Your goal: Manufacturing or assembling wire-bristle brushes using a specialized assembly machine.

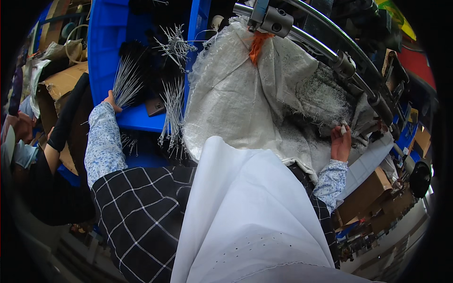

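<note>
Wires (126, 82), thin and silvery, fan out in a blue bin (103, 47) just beyond the worker's left grip (111, 101), their near ends at its fingers; a white woven sack (226, 94) spreads right of the bin, near a metal rod (312, 43); cardboard boxes (68, 82) and a co-worker's dark sleeve (68, 113) flank the scene; the left grip meets the bundle, its closure unclear; the right grip (340, 145), fingers curled, white-tipped, is beside the sack's darkened patch, whether clamped cannot be told.
</note>
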Tool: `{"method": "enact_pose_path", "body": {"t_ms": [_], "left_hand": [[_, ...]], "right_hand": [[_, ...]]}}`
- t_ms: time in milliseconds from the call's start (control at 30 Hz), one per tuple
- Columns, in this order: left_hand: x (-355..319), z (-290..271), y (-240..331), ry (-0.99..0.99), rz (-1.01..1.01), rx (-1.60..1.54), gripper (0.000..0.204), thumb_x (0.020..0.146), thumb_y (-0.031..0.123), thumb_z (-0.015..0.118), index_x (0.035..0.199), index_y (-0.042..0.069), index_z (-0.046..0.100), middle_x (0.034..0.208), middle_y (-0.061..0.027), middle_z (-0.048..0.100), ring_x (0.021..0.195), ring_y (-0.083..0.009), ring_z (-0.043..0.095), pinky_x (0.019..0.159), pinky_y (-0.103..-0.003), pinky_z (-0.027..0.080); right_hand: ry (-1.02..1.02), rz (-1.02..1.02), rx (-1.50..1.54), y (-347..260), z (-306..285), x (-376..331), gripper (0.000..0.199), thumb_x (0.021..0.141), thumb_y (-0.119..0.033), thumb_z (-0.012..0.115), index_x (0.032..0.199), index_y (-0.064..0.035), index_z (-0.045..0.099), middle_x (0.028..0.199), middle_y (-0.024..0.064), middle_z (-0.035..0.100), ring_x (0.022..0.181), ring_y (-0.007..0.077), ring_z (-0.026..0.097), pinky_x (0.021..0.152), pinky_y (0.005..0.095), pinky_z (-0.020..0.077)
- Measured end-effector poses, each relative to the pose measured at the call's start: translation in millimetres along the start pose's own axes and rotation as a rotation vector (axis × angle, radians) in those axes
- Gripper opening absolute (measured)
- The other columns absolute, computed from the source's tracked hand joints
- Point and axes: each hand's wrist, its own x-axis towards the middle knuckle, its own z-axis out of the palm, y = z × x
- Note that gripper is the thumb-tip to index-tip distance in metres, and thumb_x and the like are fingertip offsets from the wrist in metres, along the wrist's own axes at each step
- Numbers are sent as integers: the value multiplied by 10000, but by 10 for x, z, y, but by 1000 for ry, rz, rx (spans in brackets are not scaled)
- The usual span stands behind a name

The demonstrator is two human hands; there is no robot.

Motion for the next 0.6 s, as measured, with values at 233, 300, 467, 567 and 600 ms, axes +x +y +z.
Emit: {"method": "enact_pose_path", "body": {"t_ms": [233,300,467,567,600], "left_hand": [[-347,-384,-78,13,39,13,952,525,240,695,1252,39,115,1069,-228,491,1005,-323,485,859,-341,392],[-410,-447,-145,34,40,26,923,525,241,692,1237,39,140,1058,-233,494,999,-326,488,856,-342,393],[-833,-474,-480,156,177,-78,863,532,250,697,1202,35,198,1026,-231,513,981,-317,503,844,-353,400],[-1262,-310,-741,181,267,-408,826,543,189,697,1196,20,221,1053,-199,495,988,-279,487,865,-330,369],[-1428,-237,-799,248,379,-614,811,548,167,697,1194,17,231,1061,-182,488,980,-262,483,868,-323,362]], "right_hand": [[-18,-7,28,24,-30,6,322,828,-238,474,1071,-33,430,898,78,551,857,181,530,802,304,415],[-30,-23,33,38,-44,29,324,827,-236,475,1073,-30,428,899,80,552,857,181,531,803,303,416],[-86,-25,72,23,-41,14,293,834,-203,460,1069,-29,435,927,90,553,873,187,532,810,308,416],[-124,-27,17,-83,34,-57,271,836,-168,453,1069,-30,441,947,100,553,880,188,531,816,307,411],[-138,-31,22,-123,70,-85,271,836,-168,453,1069,-30,441,947,100,553,880,188,531,816,307,411]]}}
